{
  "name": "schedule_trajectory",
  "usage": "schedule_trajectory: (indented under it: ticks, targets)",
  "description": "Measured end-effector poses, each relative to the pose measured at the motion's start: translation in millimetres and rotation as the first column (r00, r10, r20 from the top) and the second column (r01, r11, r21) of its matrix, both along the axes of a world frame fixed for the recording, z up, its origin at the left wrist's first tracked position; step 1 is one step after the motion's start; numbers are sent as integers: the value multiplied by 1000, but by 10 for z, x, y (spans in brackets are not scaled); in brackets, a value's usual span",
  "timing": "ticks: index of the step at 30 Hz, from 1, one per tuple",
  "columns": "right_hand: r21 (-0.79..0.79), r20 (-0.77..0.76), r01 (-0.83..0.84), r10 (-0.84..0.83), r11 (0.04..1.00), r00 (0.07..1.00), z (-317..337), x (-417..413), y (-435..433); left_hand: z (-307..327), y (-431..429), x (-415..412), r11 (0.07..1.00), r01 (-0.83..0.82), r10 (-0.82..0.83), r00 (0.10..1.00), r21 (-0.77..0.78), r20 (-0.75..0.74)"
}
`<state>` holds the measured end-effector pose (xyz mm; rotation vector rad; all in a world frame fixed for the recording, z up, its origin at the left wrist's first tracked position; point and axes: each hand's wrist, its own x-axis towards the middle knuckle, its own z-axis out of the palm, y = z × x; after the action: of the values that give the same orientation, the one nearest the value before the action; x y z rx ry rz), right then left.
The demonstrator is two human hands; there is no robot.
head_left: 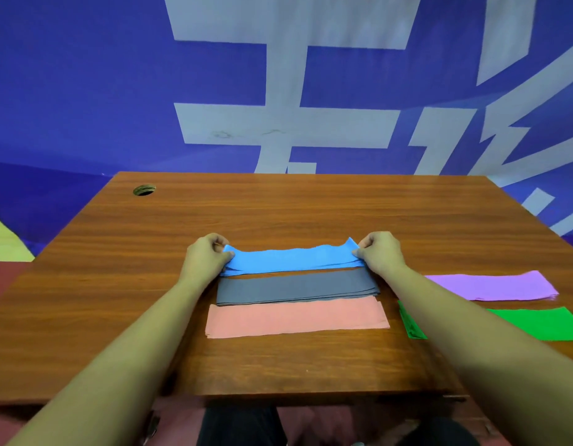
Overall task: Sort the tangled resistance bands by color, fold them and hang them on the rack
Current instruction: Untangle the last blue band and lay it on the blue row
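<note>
"Since the brown wood-grain table (117, 236) is the whole work surface, what lies on it?"

"Five flat stretch bands, all untangled and each colour apart. Nearest, at centre: a salmon-pink folded band (294, 320). Right side: a bright green band (542, 323), partly hidden by the right forearm, and beyond it a light purple folded band (491, 284). Just beyond the pink: a dark grey folded band (294, 286), layered edges showing. Beyond that: a sky-blue band (291, 260)."

"And the hands?"

"The left hand (204, 255) pinches the blue band's left end, fingers curled round it. The right hand (381, 252) pinches the right end likewise. The band spans between them, far edge raised and wavy, near edge down on the table just beside the grey one."

"Progress?"

"In my judgement, sorting is complete. Four bands appear folded, and the blue one looks to be in its final fold or being squared. Hanging is not yet begun, and no rack is in view. A small round cable hole (144, 190) at the far left corner is noted, of no bearing"
</note>
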<state>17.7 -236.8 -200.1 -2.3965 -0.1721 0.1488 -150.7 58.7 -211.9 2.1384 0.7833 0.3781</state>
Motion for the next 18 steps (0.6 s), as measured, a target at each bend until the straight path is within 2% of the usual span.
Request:
schedule_trajectory:
  ticks: [4,11,18]
  targets:
    - [-66,50,-34,37,997,998,-76,-3,40,-69,71,7,999,-32,31,999,16,22]
    - [-172,93,-50,67,984,993,-115,-39,105,-102,99,-54,998,16,-14,999,54,-38]
    - [-198,105,-60,82,978,991,-136,-57,96,-120,76,-57,1000,-2,2,1000,16,-12]
